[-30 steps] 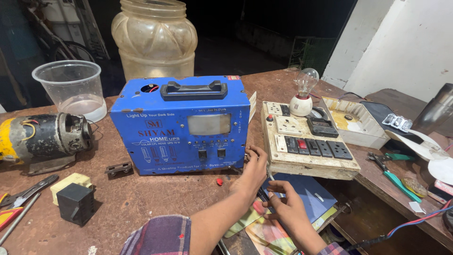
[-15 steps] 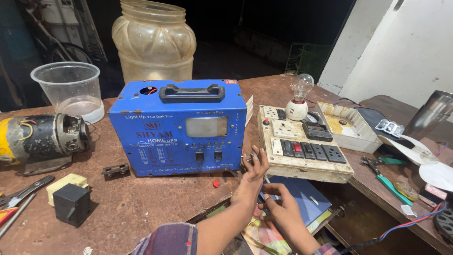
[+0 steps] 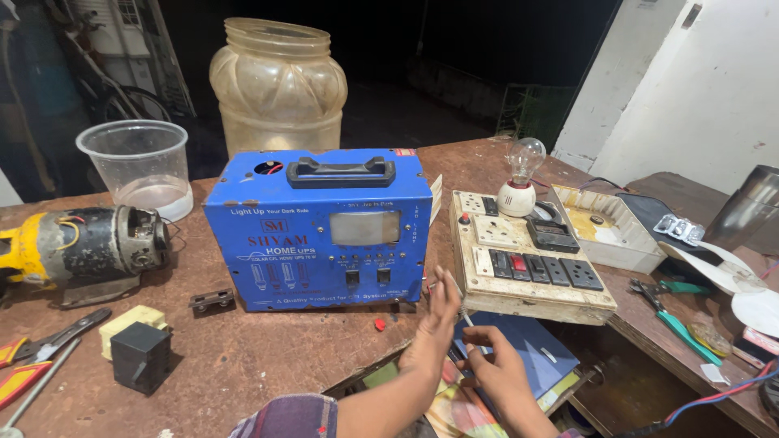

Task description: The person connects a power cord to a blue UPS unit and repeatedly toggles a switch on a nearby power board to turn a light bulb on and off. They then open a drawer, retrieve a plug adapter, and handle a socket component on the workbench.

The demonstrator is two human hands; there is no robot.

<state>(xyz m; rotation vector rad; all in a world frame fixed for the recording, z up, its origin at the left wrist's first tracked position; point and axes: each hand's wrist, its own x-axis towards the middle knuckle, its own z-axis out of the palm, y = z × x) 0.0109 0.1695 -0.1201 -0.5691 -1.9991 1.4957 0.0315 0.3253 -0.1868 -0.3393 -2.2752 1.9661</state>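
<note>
Left hand (image 3: 439, 320) open, fingers spread, beside blue box (image 3: 318, 231) corner; right hand (image 3: 491, 365) grip pinches thin rod (image 3: 468, 321) over tabletop (image 3: 243, 357) edge.

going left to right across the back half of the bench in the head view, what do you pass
Yellow motor → clear plastic tub → big clear jar → blue metal box → switchboard with light bulb → open white casing → green-handled pliers.

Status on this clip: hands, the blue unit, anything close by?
Left hand open, fingers spread at blue power unit lower right corner. Right hand pinching a thin tool. Switchboard alongside.
</note>
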